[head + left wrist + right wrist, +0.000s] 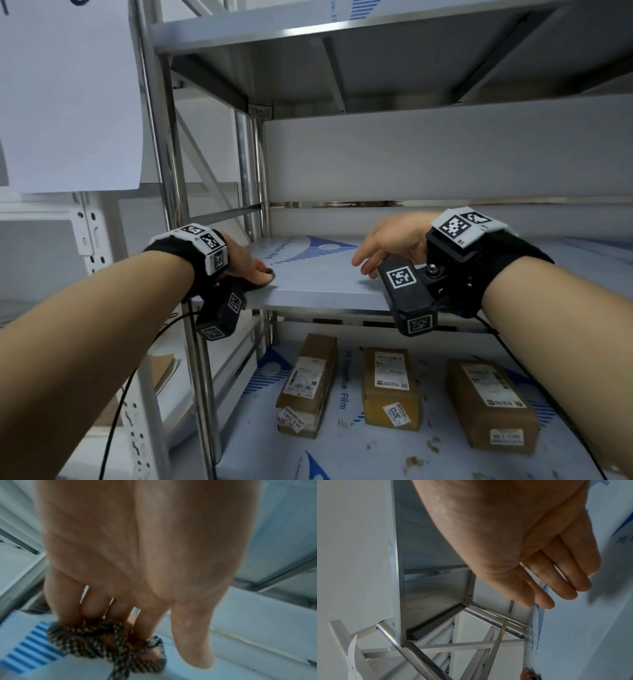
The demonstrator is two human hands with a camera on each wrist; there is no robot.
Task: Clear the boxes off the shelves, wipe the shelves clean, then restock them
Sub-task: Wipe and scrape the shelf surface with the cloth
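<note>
**Cloth at the shelf's front left corner**

The left hand point(251, 270) grips a checked cloth point(106, 641), its fingers curled round it, and presses it on the middle shelf point(318, 274) at the front left corner. The right hand point(394, 245) hovers just above the same shelf, to the right of the cloth and apart from it, fingers straight and loose, holding nothing. Three boxes point(390, 387) lie on the lower shelf point(342, 455), below both hands.

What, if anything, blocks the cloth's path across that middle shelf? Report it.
Nothing visible. The left hand holds the checked cloth at the middle shelf front-left corner; the right hand hovers over bare surface.
</note>
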